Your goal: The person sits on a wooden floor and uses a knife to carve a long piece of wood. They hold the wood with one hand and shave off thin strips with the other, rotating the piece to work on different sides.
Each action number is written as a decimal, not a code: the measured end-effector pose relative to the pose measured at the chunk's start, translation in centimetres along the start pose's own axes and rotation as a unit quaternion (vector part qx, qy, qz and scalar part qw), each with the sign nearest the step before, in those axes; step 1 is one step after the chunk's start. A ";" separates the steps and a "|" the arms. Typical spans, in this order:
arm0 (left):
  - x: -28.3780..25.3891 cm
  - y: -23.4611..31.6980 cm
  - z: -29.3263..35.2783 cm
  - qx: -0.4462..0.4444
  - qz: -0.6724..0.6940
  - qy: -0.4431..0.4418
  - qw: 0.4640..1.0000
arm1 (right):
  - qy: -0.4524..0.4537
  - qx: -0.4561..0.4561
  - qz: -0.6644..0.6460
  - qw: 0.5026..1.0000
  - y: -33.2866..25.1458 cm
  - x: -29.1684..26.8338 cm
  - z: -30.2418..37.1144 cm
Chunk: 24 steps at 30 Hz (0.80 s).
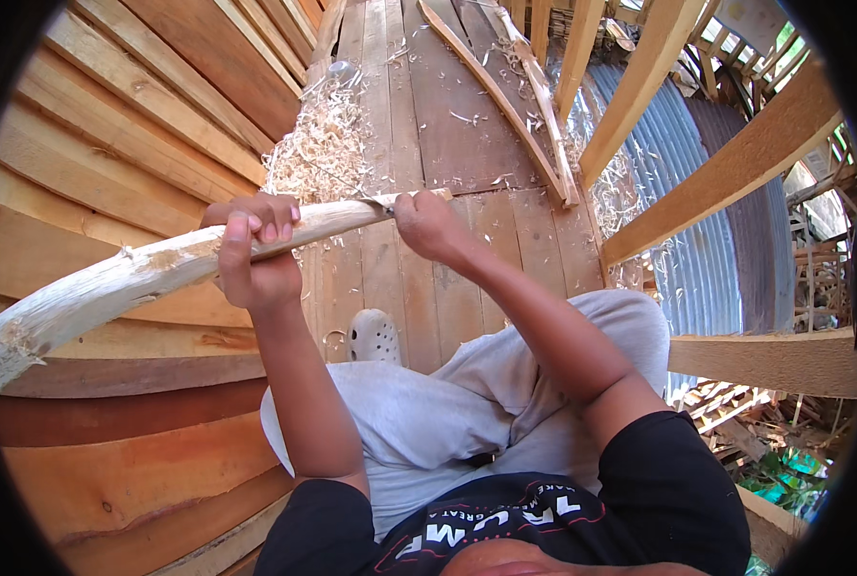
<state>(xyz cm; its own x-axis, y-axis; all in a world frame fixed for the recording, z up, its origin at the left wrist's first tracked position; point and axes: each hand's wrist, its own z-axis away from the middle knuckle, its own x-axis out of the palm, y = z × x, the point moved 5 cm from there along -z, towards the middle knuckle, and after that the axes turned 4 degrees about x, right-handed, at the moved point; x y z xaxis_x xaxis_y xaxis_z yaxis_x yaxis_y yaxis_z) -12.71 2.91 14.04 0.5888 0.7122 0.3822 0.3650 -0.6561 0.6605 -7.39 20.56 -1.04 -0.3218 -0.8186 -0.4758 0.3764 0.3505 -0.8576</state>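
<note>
A pale, peeled wooden pole (164,261) curves in from the left edge and runs across in front of me. My left hand (260,252) is wrapped around it, thumb on the near side. Close to the pole's right end, my right hand (430,227) is closed on a knife, its fingers against the wood. The narrow metal blade (371,202) shows just left of that fist, touching the top of the pole; the handle is hidden in the hand. Rough fibres stand up along the pole's surface.
Curled wood shavings (321,139) lie heaped on the plank floor (386,259). Two long wooden strips (505,106) rest farther off. Stacked boards (102,182) stand at left; slanted railing posts (726,202) and corrugated metal sheets (692,182) are at right. A grey clog (374,336) is below the pole.
</note>
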 end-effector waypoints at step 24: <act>3.2 0.0 0.5 0.032 0.046 -0.158 0.986 | -0.029 0.008 0.213 0.977 7.6 -1.0 -3.0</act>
<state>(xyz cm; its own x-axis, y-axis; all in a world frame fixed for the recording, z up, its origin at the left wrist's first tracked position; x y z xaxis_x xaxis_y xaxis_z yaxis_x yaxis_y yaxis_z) -10.47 5.04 14.99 0.8132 0.5423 0.2110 0.3385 -0.7358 0.5865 -6.82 25.48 -7.70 -0.0839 -0.6253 -0.7759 0.4781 0.6579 -0.5819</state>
